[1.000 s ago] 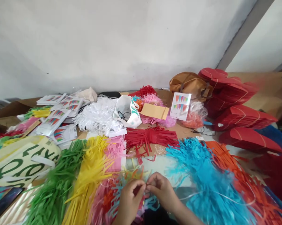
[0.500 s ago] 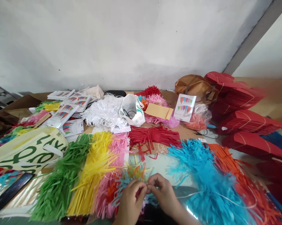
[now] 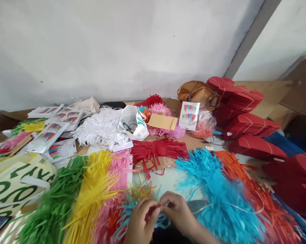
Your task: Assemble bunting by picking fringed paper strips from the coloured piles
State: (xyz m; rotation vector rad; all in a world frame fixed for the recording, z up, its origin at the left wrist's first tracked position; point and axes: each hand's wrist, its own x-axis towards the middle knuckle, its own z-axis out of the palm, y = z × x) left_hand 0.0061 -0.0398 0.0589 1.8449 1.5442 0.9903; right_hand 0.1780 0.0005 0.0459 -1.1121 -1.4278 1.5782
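Note:
Near the bottom centre, my left hand (image 3: 143, 218) and my right hand (image 3: 177, 210) meet at the fingertips. Thumbs and index fingers of both are pinched together. A small reddish bit shows at the left fingers, too small to name. A bunch of mixed-colour paper fringe (image 3: 129, 211) lies just under and beyond my left hand. From near my right wrist, a thin white string (image 3: 225, 203) runs rightward over the blue paper fringe (image 3: 216, 189). Orange fringe (image 3: 260, 193) lies to its right. Pink fringe (image 3: 121, 166), yellow fringe (image 3: 92, 189) and green fringe (image 3: 53, 203) lie on the left.
Red fringe (image 3: 158, 149) lies ahead, behind it a white bag (image 3: 134, 123), white fringe (image 3: 102, 127) and a brown envelope (image 3: 162, 121). Packaged tassel garlands (image 3: 47, 137) lie left, a cream bag (image 3: 13, 186) nearer. Stacked red bundles (image 3: 252, 127) rise at right; a wall stands behind.
The view has swung rightward, so things sit further left and more red bundles show at right. My hands remain pinched together, with the left fingers curled a little more.

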